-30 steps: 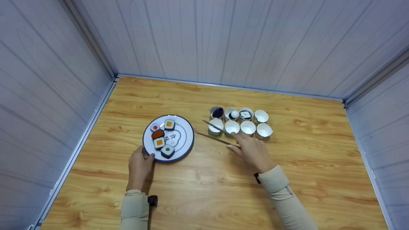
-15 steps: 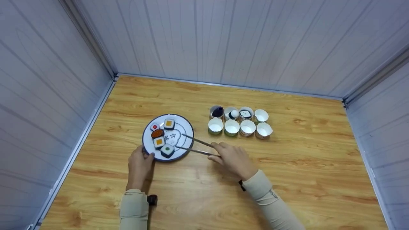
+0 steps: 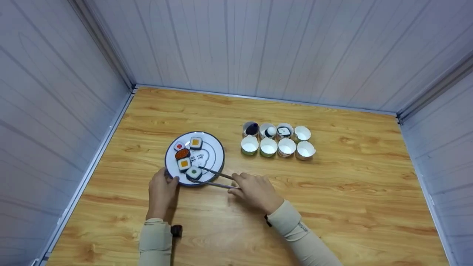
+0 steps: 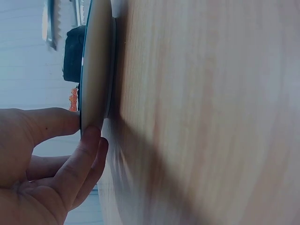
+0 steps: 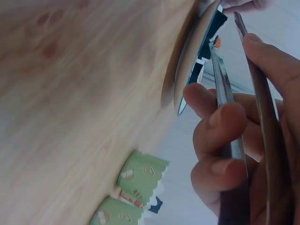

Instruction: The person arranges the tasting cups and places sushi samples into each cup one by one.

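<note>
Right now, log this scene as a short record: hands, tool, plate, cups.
Left hand: pinches the edge of a blue-rimmed round white plate
Right hand: holds long metal tongs, arms apart
Tong tips: either side of the green-centred square sushi piece; contact unclear
Also on plate: two orange-centred square pieces, one red-centred piece, one orange-topped oval piece
Cups: eight scalloped paper cups, two rows; three far ones occupied

Nothing is legible from where I stand: the dark marks (image 3: 200,156) on the plate (image 3: 213,146) (writing, perhaps) and the print (image 3: 303,227) on the right sleeve (image 3: 286,221) are too small to read.
</note>
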`<action>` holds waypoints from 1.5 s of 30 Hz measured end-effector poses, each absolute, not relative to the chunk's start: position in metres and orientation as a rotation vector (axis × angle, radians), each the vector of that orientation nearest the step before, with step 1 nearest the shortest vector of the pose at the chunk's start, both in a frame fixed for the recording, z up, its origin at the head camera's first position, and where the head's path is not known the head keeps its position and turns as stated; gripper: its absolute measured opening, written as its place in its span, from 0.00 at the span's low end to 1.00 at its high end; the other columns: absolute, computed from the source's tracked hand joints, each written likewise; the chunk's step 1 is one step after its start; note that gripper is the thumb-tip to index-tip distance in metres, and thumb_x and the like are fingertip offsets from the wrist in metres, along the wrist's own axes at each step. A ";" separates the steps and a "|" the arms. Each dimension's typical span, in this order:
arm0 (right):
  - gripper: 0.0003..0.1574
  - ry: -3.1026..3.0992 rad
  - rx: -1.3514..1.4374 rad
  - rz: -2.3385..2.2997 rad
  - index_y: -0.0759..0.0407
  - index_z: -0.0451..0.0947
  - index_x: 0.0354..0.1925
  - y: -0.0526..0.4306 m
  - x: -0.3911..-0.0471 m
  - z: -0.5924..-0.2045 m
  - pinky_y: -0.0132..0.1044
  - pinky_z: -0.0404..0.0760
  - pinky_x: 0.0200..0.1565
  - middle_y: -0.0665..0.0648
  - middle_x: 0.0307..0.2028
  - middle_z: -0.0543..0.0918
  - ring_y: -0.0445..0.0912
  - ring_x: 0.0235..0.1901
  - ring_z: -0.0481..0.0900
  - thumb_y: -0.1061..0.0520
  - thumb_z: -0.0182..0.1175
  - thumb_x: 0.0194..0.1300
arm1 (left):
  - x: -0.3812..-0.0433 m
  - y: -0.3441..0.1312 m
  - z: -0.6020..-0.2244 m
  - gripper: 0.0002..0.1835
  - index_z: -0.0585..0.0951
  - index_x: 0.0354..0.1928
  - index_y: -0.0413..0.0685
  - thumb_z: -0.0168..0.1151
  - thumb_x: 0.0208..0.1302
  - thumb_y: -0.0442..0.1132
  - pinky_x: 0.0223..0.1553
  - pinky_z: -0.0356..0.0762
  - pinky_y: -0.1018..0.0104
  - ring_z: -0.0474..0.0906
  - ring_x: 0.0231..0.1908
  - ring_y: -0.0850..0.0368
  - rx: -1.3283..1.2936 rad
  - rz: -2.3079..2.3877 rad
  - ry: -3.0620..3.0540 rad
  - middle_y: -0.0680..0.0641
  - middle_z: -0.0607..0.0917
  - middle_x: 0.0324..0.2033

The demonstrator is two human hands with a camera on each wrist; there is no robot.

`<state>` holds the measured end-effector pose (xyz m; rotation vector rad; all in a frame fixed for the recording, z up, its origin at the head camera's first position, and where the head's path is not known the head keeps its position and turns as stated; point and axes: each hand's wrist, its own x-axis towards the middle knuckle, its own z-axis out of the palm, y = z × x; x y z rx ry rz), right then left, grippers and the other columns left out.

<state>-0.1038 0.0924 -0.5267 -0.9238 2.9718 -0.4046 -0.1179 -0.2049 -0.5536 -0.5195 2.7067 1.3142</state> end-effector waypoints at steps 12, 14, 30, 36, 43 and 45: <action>0.18 2.975 -0.882 -0.352 0.49 0.78 0.45 0.084 -0.106 -0.534 0.42 0.70 0.18 0.49 0.32 0.80 0.50 0.21 0.76 0.38 0.59 0.71 | -0.120 -0.203 -0.554 0.30 0.64 0.71 0.32 0.60 0.71 0.32 0.47 0.80 0.56 0.77 0.47 0.46 -0.566 1.297 2.673 0.35 0.78 0.53; 0.18 2.976 -0.886 -0.362 0.50 0.79 0.46 0.083 -0.106 -0.535 0.42 0.70 0.18 0.50 0.32 0.81 0.50 0.21 0.77 0.39 0.59 0.71 | -0.121 -0.203 -0.554 0.30 0.64 0.71 0.32 0.59 0.71 0.32 0.48 0.80 0.57 0.77 0.47 0.47 -0.583 1.302 2.657 0.36 0.78 0.54; 0.16 3.037 -0.994 -0.441 0.51 0.79 0.46 0.093 -0.106 -0.535 0.38 0.65 0.12 0.48 0.27 0.77 0.46 0.17 0.74 0.42 0.61 0.70 | -0.119 -0.203 -0.554 0.29 0.65 0.70 0.29 0.60 0.70 0.32 0.48 0.79 0.55 0.78 0.47 0.46 -0.548 1.295 2.695 0.33 0.79 0.53; 0.20 3.032 -0.960 -0.461 0.53 0.78 0.52 0.103 -0.106 -0.531 0.38 0.71 0.16 0.50 0.30 0.79 0.46 0.20 0.76 0.41 0.59 0.72 | -0.120 -0.202 -0.553 0.29 0.64 0.71 0.30 0.59 0.71 0.32 0.47 0.79 0.56 0.78 0.47 0.47 -0.568 1.289 2.677 0.34 0.79 0.53; 0.22 3.104 -0.966 -0.459 0.54 0.78 0.54 0.121 -0.106 -0.526 0.37 0.72 0.16 0.50 0.30 0.79 0.45 0.18 0.74 0.42 0.59 0.72 | -0.120 -0.201 -0.552 0.29 0.65 0.71 0.33 0.59 0.72 0.32 0.45 0.79 0.58 0.77 0.46 0.48 -0.590 1.287 2.654 0.37 0.79 0.52; 0.22 3.124 -0.956 -0.462 0.54 0.79 0.55 0.126 -0.106 -0.525 0.37 0.72 0.16 0.50 0.30 0.80 0.45 0.18 0.75 0.42 0.59 0.72 | -0.120 -0.202 -0.552 0.29 0.65 0.71 0.33 0.59 0.72 0.32 0.45 0.79 0.58 0.77 0.46 0.48 -0.591 1.285 2.651 0.37 0.79 0.52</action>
